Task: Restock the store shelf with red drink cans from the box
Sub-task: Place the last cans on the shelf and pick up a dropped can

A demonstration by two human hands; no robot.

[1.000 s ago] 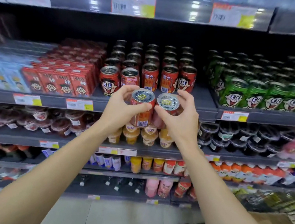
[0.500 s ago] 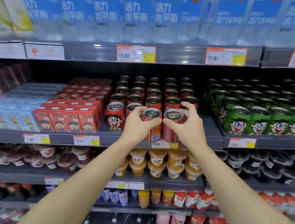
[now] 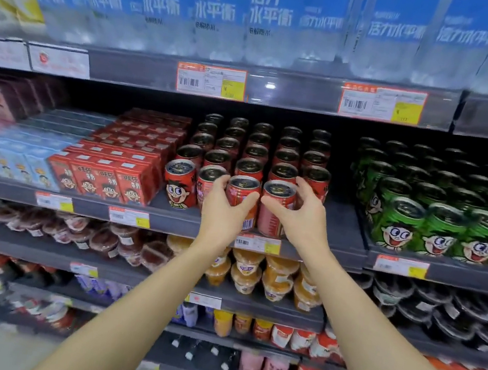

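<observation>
While both hands reach up to the shelf [image 3: 340, 226], the step in hand is the setting-down of two red drink cans at its front edge. The left hand [image 3: 222, 213] curls round the left can [image 3: 242, 198], thumb across its face and fingers behind it; the right hand [image 3: 301, 216] curls round the right can [image 3: 275, 208] in the same way, its fingers reaching past the can's far side. The two cans stand upright, side by side and touching or all but touching, just behind the price tag [image 3: 257, 243] on the shelf's front lip. Whether their bases already rest on the shelf cannot be told, since the hands and the lip hide them. Behind them stand the rows of red cans [image 3: 255, 150] already stocked, running back to the shelf's rear; green cans [image 3: 437, 224] fill the right end and red cartons [image 3: 118, 178] sit toward the left end. The box itself is not in view.

Judging by this, the placing is nearly done. The next move calls for easing both cans level onto the shelf, in line with the front cans beside them, then loosening the fingers without knocking the neighbours, which stand close on either side.
</observation>
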